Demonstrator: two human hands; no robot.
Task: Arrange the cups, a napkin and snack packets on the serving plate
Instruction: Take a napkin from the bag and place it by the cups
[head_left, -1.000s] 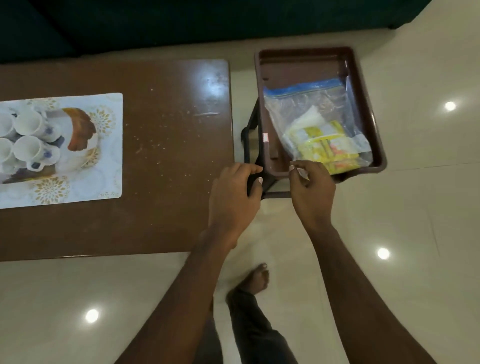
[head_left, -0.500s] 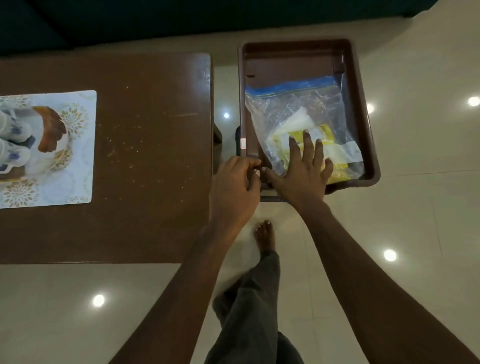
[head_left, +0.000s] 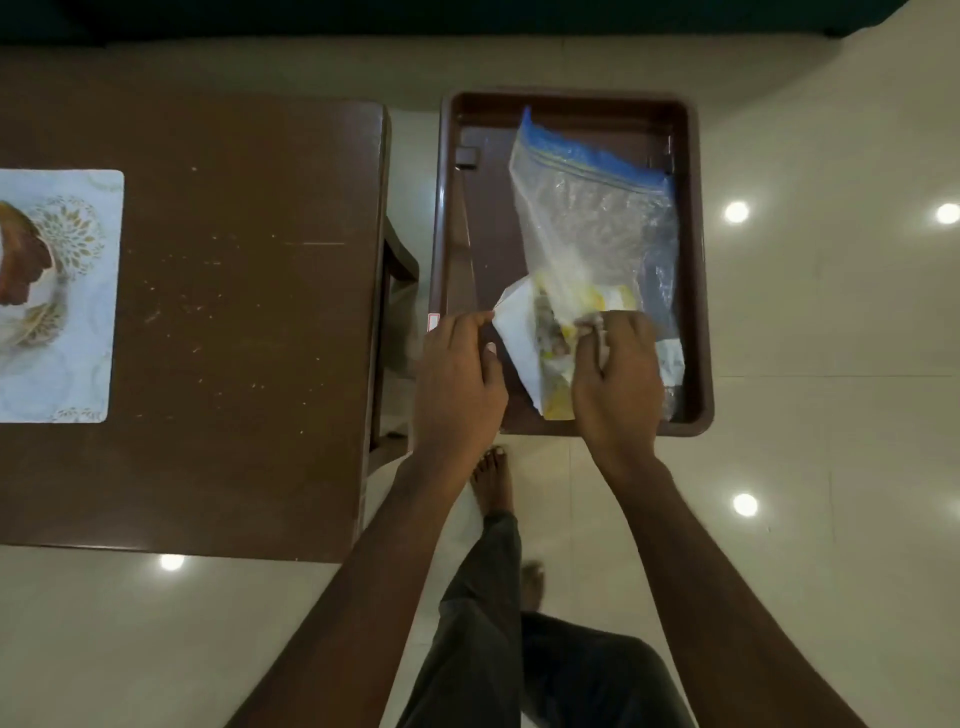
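1. Tray of brown plastic (head_left: 448, 218) holds a clear blue-sealed zip bag (head_left: 597, 218) of yellow snack packets (head_left: 613, 299).
2. Left hand (head_left: 457, 379) fingers pinch a white napkin (head_left: 515, 335).
3. Right hand (head_left: 617, 379) fingers grip the bag's near end.

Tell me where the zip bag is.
Head view: the zip bag lies in the brown tray right of the table, near end held by the left hand and right hand.

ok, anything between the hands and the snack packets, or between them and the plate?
Yes: the clear bag. The yellow packets seem to sit inside it, over the brown tray. The left hand and right hand grip its near end from outside. Toward the plate, nothing visible stands on the bare table.
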